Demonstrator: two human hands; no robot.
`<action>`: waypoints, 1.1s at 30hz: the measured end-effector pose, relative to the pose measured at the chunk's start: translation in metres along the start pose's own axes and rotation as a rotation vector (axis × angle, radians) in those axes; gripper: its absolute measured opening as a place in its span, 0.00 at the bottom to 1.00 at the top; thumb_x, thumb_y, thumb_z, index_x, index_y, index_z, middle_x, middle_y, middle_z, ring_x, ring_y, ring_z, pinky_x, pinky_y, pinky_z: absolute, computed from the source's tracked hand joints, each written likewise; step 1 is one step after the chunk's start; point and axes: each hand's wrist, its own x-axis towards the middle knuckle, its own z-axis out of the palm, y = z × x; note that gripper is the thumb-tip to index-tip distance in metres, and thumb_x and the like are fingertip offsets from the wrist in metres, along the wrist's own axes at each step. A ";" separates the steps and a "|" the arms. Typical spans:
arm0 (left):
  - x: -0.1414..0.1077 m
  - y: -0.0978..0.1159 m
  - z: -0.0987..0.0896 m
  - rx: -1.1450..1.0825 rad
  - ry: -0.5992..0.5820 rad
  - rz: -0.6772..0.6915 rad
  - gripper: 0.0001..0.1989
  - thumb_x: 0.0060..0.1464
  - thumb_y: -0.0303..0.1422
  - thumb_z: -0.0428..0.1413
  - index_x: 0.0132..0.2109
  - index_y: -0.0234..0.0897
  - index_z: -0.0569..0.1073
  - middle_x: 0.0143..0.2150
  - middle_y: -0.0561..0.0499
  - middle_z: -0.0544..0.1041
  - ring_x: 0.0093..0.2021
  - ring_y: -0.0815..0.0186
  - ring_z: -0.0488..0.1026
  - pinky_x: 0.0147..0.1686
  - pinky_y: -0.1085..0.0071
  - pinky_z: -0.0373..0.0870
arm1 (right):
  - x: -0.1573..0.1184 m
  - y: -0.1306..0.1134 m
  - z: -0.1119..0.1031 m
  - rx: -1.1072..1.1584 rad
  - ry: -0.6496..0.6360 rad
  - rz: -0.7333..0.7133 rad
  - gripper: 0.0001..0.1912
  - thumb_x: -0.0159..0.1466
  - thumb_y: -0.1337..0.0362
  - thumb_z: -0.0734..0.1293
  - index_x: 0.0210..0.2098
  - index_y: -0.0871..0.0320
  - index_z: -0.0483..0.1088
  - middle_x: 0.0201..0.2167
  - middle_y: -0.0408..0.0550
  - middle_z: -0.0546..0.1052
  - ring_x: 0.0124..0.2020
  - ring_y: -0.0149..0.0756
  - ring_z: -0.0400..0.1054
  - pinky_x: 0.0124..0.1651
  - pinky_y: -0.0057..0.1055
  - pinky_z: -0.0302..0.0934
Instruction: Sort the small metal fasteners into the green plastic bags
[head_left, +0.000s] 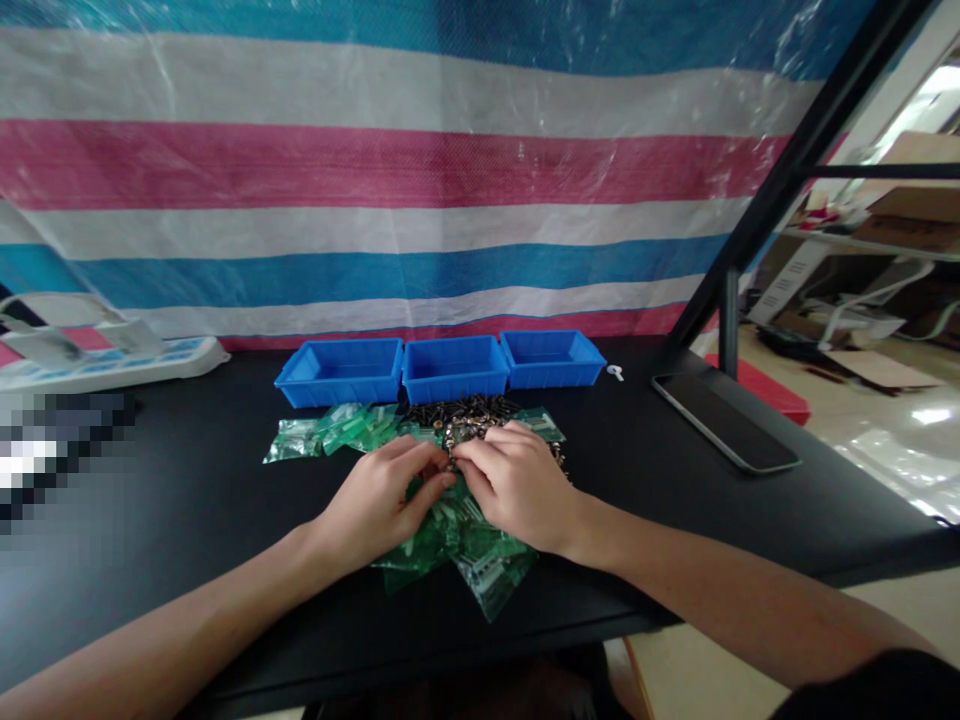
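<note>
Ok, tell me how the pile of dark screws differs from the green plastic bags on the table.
The screws are small, dark and loose, heaped just in front of the blue bins; the green bags are larger, translucent and crumpled. The screws sit in one compact pile, while the bags spread from the left of that pile to under both hands. Both lie on the black table.

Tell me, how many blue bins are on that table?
3, side by side at the back of the black table: left bin, middle bin, right bin. None seems hidden.
</note>
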 end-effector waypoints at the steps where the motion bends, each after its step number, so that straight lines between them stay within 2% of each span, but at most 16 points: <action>1: 0.000 0.000 0.000 0.004 0.002 0.006 0.09 0.56 0.33 0.47 0.33 0.35 0.68 0.28 0.51 0.69 0.30 0.67 0.67 0.30 0.72 0.65 | 0.000 0.000 0.000 -0.004 -0.005 -0.005 0.09 0.62 0.68 0.57 0.32 0.60 0.69 0.23 0.46 0.70 0.27 0.32 0.63 0.36 0.31 0.51; 6: -0.002 -0.001 -0.001 0.025 -0.003 0.022 0.09 0.56 0.33 0.47 0.33 0.35 0.69 0.28 0.51 0.69 0.30 0.67 0.67 0.30 0.72 0.65 | 0.001 -0.002 -0.001 -0.034 -0.008 -0.043 0.10 0.61 0.68 0.57 0.28 0.60 0.67 0.20 0.44 0.68 0.25 0.31 0.60 0.34 0.30 0.49; 15: -0.001 -0.001 -0.001 0.029 -0.011 0.042 0.08 0.56 0.32 0.48 0.33 0.35 0.70 0.28 0.51 0.70 0.30 0.67 0.68 0.29 0.72 0.65 | 0.001 0.001 0.001 -0.021 0.003 -0.125 0.09 0.60 0.70 0.57 0.25 0.60 0.65 0.19 0.44 0.68 0.25 0.31 0.60 0.32 0.30 0.49; 24: -0.001 -0.003 -0.001 0.016 -0.011 0.032 0.08 0.55 0.32 0.48 0.33 0.35 0.70 0.28 0.51 0.70 0.30 0.67 0.68 0.29 0.73 0.64 | 0.002 0.001 0.002 -0.009 0.013 -0.119 0.09 0.61 0.70 0.57 0.27 0.61 0.67 0.19 0.44 0.67 0.25 0.31 0.60 0.32 0.30 0.49; 33: 0.000 -0.002 -0.001 0.022 -0.007 0.016 0.07 0.55 0.32 0.50 0.32 0.35 0.70 0.27 0.52 0.70 0.29 0.67 0.68 0.29 0.73 0.64 | 0.002 0.001 0.004 0.074 -0.022 -0.054 0.09 0.61 0.70 0.57 0.31 0.62 0.69 0.22 0.46 0.70 0.27 0.31 0.62 0.35 0.30 0.52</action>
